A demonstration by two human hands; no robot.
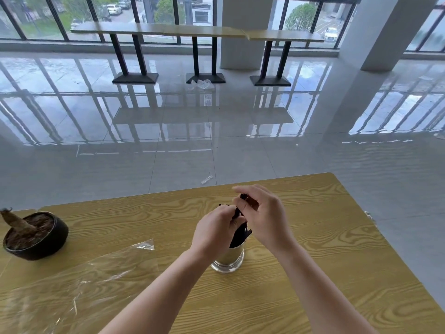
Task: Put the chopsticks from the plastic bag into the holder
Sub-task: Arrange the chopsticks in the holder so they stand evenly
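Observation:
A shiny metal holder (228, 259) stands upright near the middle of the wooden table (313, 249). A bundle of black chopsticks (239, 233) sticks out of its mouth, leaning away from me. My left hand (214, 231) grips the bundle just above the rim. My right hand (261, 213) pinches the chopsticks' upper ends between thumb and fingers. The clear plastic bag (79, 283) lies flat and crumpled on the table to the left, with nothing visible inside it.
A dark round pot (36, 237) with soil and a cut stump sits at the table's left edge. Beyond the table's far edge lies glossy tiled floor with bits of plastic litter (201, 84), a long bar table and a white pillar by the windows.

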